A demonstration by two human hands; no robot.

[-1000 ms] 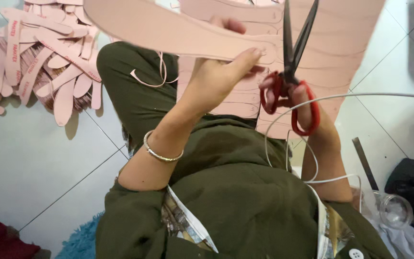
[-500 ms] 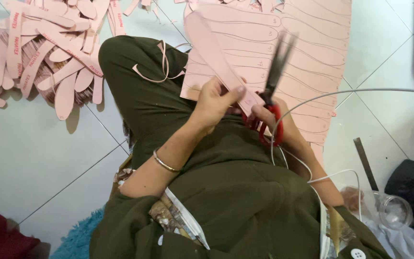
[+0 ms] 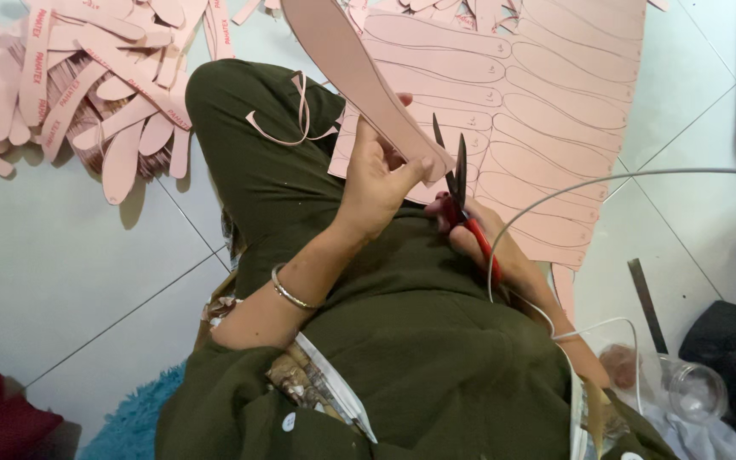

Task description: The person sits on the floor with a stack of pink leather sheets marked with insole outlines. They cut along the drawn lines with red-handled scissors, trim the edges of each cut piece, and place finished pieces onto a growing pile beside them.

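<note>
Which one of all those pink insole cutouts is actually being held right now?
The long pink insole piece pinched in the left hand, beside the scissors; the others lie heaped on the floor.

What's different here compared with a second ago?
The left hand has lowered the pink insole-shaped piece from across the top of the view and turned it so it points up and away. The right hand has brought the red-handled scissors down towards the lap, blades open at the piece's lower end. Both hands keep their grip. The marked pink sheet and the pile of cut pieces lie unchanged.
</note>
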